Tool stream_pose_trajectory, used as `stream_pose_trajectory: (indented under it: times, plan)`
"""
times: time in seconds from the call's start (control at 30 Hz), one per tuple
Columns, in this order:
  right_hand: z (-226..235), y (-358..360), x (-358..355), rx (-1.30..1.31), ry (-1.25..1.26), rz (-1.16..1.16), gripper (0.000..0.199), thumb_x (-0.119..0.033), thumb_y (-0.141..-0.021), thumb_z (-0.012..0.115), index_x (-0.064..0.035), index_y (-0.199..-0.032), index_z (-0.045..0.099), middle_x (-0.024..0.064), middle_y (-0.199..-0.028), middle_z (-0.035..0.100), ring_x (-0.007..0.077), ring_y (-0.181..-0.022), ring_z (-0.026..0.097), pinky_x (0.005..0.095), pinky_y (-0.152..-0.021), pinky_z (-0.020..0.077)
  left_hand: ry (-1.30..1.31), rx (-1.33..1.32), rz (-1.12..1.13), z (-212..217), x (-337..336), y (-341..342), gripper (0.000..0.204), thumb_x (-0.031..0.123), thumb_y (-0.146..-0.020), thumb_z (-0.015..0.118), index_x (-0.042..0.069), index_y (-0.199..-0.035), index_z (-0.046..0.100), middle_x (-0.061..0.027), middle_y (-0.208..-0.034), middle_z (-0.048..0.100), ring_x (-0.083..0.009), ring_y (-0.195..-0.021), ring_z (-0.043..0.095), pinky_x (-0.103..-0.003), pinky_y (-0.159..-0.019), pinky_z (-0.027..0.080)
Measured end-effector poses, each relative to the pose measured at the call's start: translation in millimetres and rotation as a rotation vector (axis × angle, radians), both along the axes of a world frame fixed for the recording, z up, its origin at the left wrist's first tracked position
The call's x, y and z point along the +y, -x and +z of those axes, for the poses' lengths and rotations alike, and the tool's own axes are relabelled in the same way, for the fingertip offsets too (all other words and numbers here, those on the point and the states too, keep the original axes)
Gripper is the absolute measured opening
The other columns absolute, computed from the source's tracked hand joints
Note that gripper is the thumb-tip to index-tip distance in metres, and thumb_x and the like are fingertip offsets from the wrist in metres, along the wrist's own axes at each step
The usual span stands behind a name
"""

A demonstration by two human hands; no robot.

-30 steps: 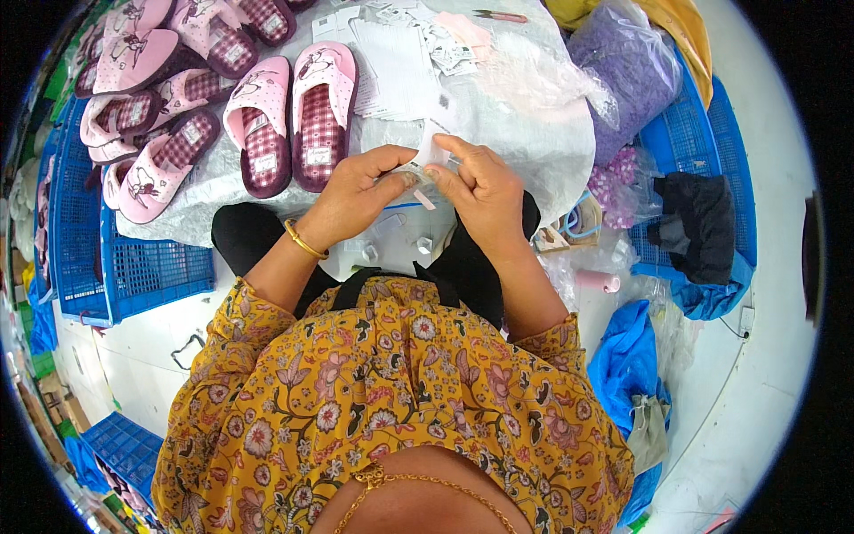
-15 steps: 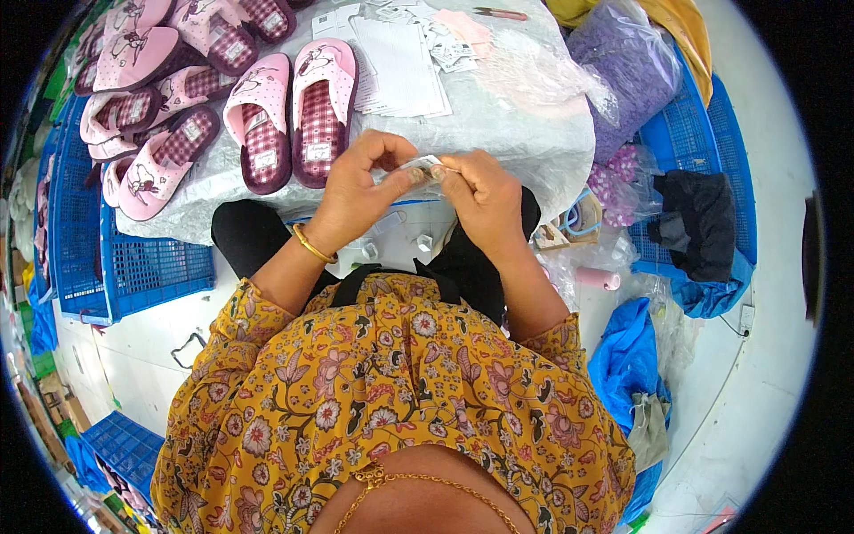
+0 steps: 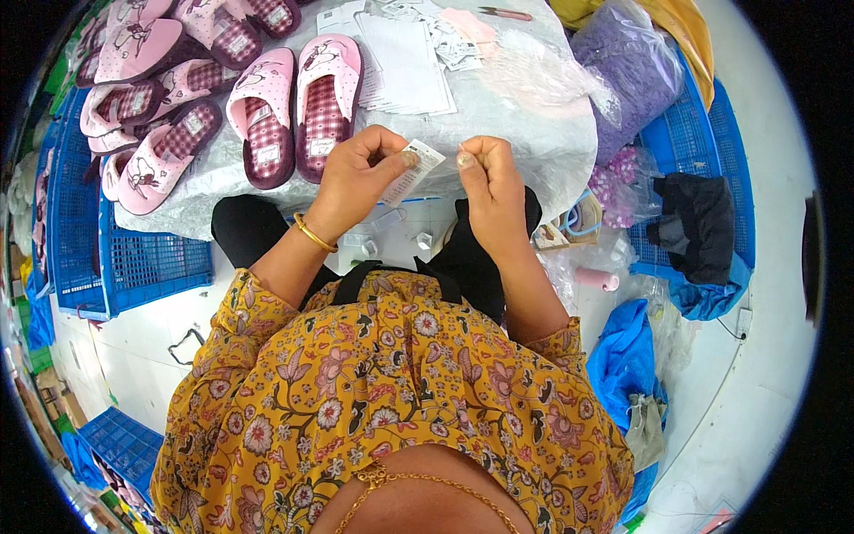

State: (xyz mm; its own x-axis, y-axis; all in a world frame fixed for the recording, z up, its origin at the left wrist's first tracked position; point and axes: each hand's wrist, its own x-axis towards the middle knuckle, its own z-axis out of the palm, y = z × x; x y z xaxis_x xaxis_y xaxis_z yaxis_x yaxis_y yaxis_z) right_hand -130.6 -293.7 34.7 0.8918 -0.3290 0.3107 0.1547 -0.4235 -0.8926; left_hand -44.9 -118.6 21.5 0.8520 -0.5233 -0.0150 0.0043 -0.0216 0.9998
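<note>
Between the thumb and fingers of my left hand [image 3: 360, 173] is a small white printed tag [image 3: 414, 174], tilted over the table's near edge. Just right of it, apart from the tag, my right hand [image 3: 492, 182] is pinched closed at thumb and forefinger; whatever it grips is too small to make out. A pair of pink slippers with checked dark red insoles lies in front of my left hand: the right-hand slipper [image 3: 330, 93] and, beside it, the left-hand slipper [image 3: 268, 116].
More pink slippers [image 3: 165, 165] are heaped at the table's left. White paper sheets [image 3: 405, 62] and small scissors [image 3: 505, 13] lie farther back on the plastic-covered table [image 3: 534, 142]. Blue crates [image 3: 160, 267] stand at both sides; a bag of purple material [image 3: 623, 67] is at right.
My hands have drawn apart. The tag stays in my left hand and now shows its printed face, while my right hand has moved right, away from it.
</note>
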Motion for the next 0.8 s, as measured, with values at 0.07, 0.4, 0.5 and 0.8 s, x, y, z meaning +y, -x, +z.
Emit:
stream_pose_trajectory:
  times: [0.07, 0.4, 0.5, 0.8]
  plan:
    - [8, 5, 3, 0.087, -0.05, 0.035, 0.014, -0.011, -0.095, 0.06, -0.0009, -0.104, 0.058, 0.0086, -0.081, 0.061, 0.0159, -0.068, 0.057, 0.0285, -0.064, 0.0471, 0.03, 0.036, 0.031, -2, 0, 1, 0.009, 0.005, -0.089, 0.07, 0.002, -0.096, 0.064, 0.0027, -0.085, 0.064, -0.0027, -0.076, 0.054, -0.019, -0.068, 0.045]
    - [1, 1, 16, 0.145, -0.183, -0.007, 0.022, -0.006, -0.087, 0.07, -0.002, -0.108, 0.066, 0.0051, -0.085, 0.064, 0.0086, -0.073, 0.057, 0.0255, -0.066, 0.0476, 0.079, 0.0, 0.116, -1, -3, 8, 0.007, 0.003, -0.089, 0.071, 0.003, -0.092, 0.064, 0.0023, -0.083, 0.065, -0.0028, -0.075, 0.055, -0.019, -0.067, 0.045]
    - [1, -2, 17, 0.15, -0.313, -0.043, 0.023, -0.009, -0.088, 0.07, -0.0016, -0.11, 0.066, 0.0038, -0.087, 0.065, 0.0079, -0.076, 0.057, 0.0247, -0.068, 0.0478, 0.144, 0.096, 0.137, -3, -4, 7, 0.008, 0.001, -0.088, 0.07, 0.004, -0.091, 0.063, 0.0005, -0.085, 0.065, -0.0043, -0.076, 0.057, -0.02, -0.068, 0.046]
    - [-16, -16, 19, 0.088, -0.406, -0.017, 0.019, -0.011, -0.093, 0.063, 0.0001, -0.109, 0.066, 0.0023, -0.089, 0.065, 0.0078, -0.078, 0.056, 0.0251, -0.072, 0.0477, 0.342, 0.285, 0.12, -17, -11, 7, 0.014, -0.001, -0.087, 0.07, 0.006, -0.087, 0.058, 0.0002, -0.083, 0.063, -0.0064, -0.077, 0.058, -0.022, -0.071, 0.049]
